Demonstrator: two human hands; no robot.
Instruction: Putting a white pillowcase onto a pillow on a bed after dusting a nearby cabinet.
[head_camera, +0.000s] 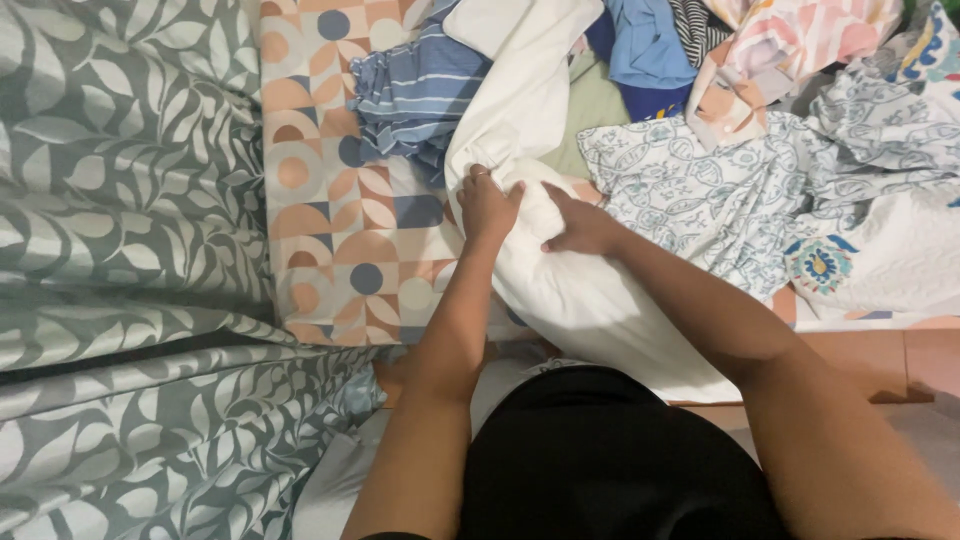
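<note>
Head view, looking down. A bed sheet with a geometric print (340, 230) in peach, blue and cream shows as a bare strip between a grey-green leaf-patterned cover (120, 250) on the left and a heap of laundry on the right; this strip is the only open surface beside the hands. The mattress edge runs along the lower right, where a tiled floor (900, 360) begins. The heap crowds the upper and right margins: a blue striped garment (415, 90), a blue garment (645, 45), a white cloth with blue floral print (700, 185) and a pink patterned cloth (800, 40).

The white cloth (570, 290) lies at centre, a plain, crumpled, thick length running from the top of the pile down to the bed's near edge, partly over the printed sheet.

The left hand (488, 205), a ring on one finger, is closed around a bunched fold of the white cloth, knuckles up. The right hand (580, 228) presses on the same fold just beside it, fingers curled into the fabric. Both forearms reach forward from the body, converging at the cloth.
</note>
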